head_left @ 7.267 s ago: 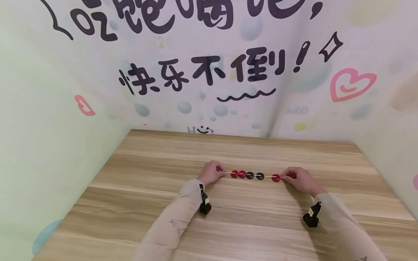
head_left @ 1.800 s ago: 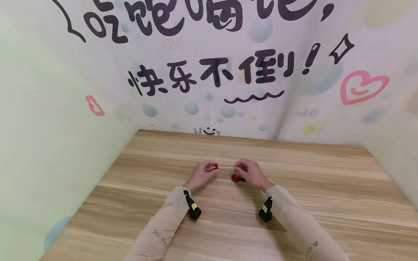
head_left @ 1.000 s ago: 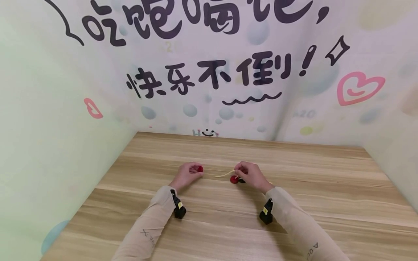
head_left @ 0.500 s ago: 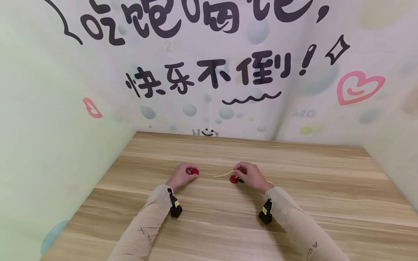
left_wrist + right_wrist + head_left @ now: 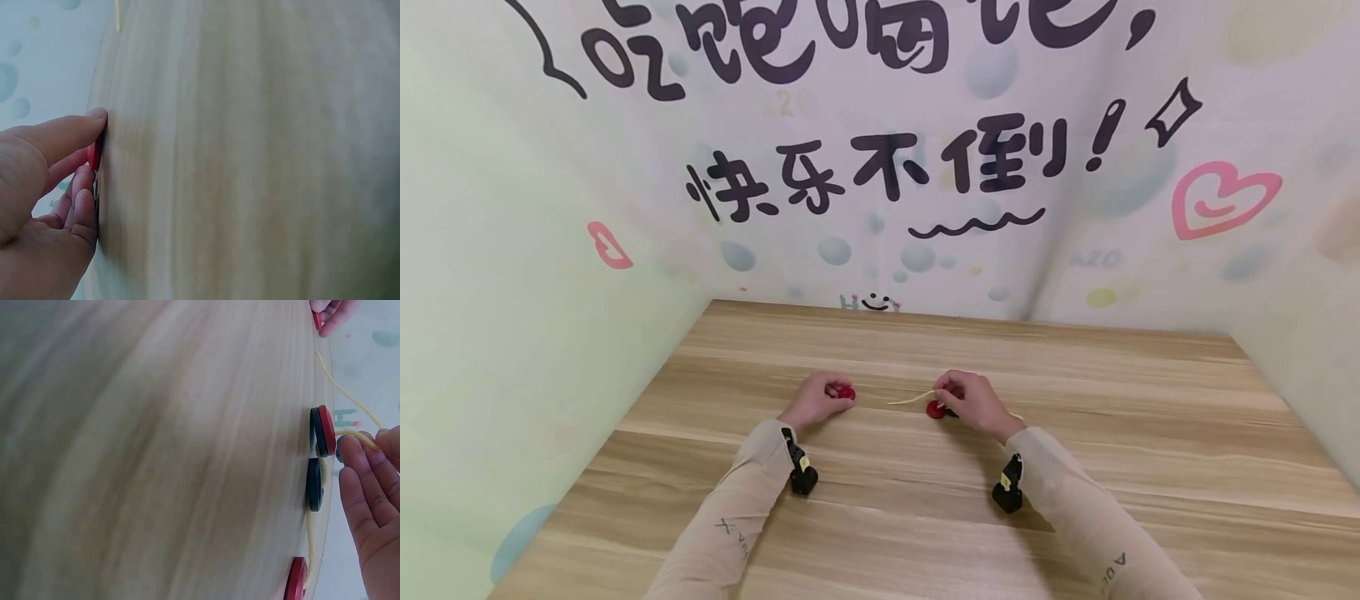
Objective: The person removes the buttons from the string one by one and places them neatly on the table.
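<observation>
My left hand (image 5: 817,398) is low over the wooden table, thumb and fingers pinching a loose red button (image 5: 847,393). In the left wrist view this red button (image 5: 95,153) stands nearly edge-on between the fingers, at the table surface. To the right, my right hand (image 5: 976,400) pinches a yellow string (image 5: 912,400), whose free end points left toward the other hand. Below the right fingertips a red button (image 5: 936,409) lies on the table. The right wrist view shows it, a red button (image 5: 326,430), against dark ones, with another red button (image 5: 296,579) farther along the string.
The wood-grain table (image 5: 880,500) reaches back to a printed wall cloth (image 5: 880,233) with black lettering. A pale side wall (image 5: 550,333) borders the left edge. Black wrist cameras (image 5: 803,478) hang beneath both sleeves.
The string was stretched between both hands earlier. The left hand then drew one red button off its end, moved left and lowered it to the table. The right hand has barely moved lately.
</observation>
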### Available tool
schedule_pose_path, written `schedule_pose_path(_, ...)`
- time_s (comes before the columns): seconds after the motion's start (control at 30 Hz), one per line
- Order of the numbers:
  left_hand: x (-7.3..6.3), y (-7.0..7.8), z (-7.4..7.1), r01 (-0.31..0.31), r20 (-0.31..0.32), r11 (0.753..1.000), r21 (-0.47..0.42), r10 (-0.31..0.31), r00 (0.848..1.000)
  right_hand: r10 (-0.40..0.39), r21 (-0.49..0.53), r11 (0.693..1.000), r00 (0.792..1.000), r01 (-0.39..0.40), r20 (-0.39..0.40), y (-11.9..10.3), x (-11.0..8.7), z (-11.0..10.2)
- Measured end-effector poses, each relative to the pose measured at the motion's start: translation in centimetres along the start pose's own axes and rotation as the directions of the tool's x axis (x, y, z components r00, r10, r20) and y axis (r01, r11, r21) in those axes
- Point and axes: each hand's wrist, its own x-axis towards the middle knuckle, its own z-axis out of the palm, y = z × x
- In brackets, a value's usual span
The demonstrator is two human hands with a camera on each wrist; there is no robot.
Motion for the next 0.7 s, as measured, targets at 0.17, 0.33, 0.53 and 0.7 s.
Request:
schedule_pose_path(0.17,0.2,-0.1,0.0,0.018,-0.022,1.000,-0.010,-0.019,1.000,0.001,0.003,1.000,1.000,-0.001,0.006,-0.1,0.1,0.1)
schedule_pose_path(0.33,0.6,0.4,0.5,-0.035,-0.051,0.999,-0.039,0.033,0.998,0.015,-0.014,1.000,1.000,-0.015,0.013,-0.3,0.2,0.2)
schedule_pose_path(0.53,0.7,3.0,2.2,-0.119,-0.027,0.985,-0.129,0.116,0.993,0.009,-0.024,1.000,1.000,-0.009,0.022,-0.1,0.4,0.4)
schedule_pose_path(0.7,1.0,5.0,3.9,-0.162,0.063,0.971,-0.175,0.175,0.982,0.006,-0.019,1.000,1.000,-0.005,0.029,-0.4,0.4,0.4)
